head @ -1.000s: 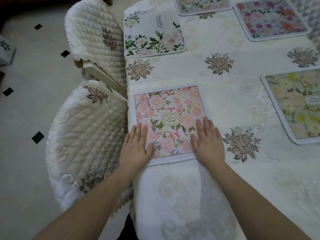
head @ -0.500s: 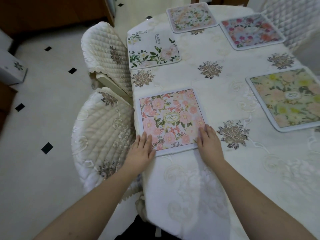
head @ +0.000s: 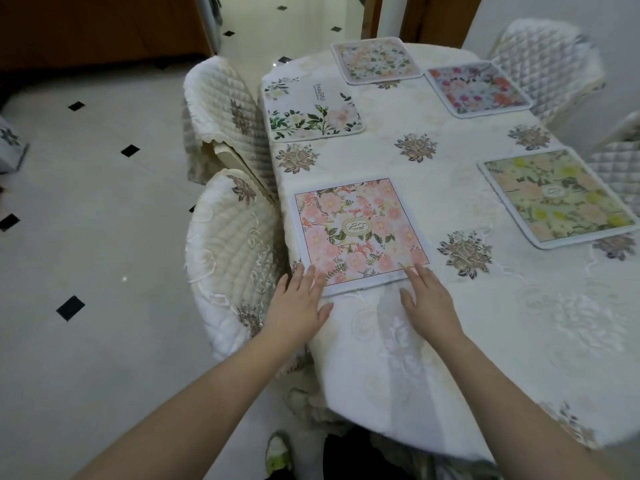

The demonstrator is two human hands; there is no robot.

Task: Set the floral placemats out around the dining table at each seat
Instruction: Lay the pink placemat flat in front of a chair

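Far-right chair (head: 620, 157) (quilted) runs off frame.

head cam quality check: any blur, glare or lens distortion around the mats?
Head view: light is dim and even, no hard shadows or glare on the pink placemat. Wide-angle bending curves the table edge and stretches the forearms. Far placemats look soft; left hand and right hand slightly blurred.

A home dining room: clothed table (head: 450, 341), quilted chairs (head: 228, 251) (tiled floor (head: 86, 237)).
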